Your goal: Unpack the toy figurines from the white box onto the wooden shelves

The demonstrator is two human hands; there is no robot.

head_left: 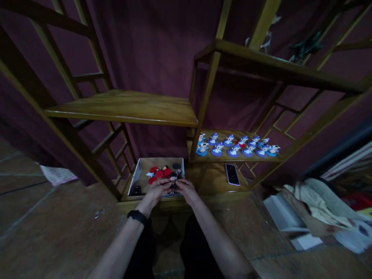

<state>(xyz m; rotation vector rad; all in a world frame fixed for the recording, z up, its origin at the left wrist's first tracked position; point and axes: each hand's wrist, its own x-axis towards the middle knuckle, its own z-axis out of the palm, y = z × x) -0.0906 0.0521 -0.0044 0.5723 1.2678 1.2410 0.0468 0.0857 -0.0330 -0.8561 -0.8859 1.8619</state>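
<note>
From the bottom edge, the left forearm (117, 240) and right forearm (216, 238) slant inward to the lower centre of the frame, where the left hand (157, 190) and right hand (186, 188) nearly meet, both curled into a pinch.

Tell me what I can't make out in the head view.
Head view:
- Held figure: sides covered by left hand and right hand.
- Box: nearest contents blocked by both hands.
- Phone: screen dark, any text too small.
- Green ornament: too dim, blurred to identify.

Phone (233, 174), purple curtain (157, 50), tiled floor (58, 236)
</note>
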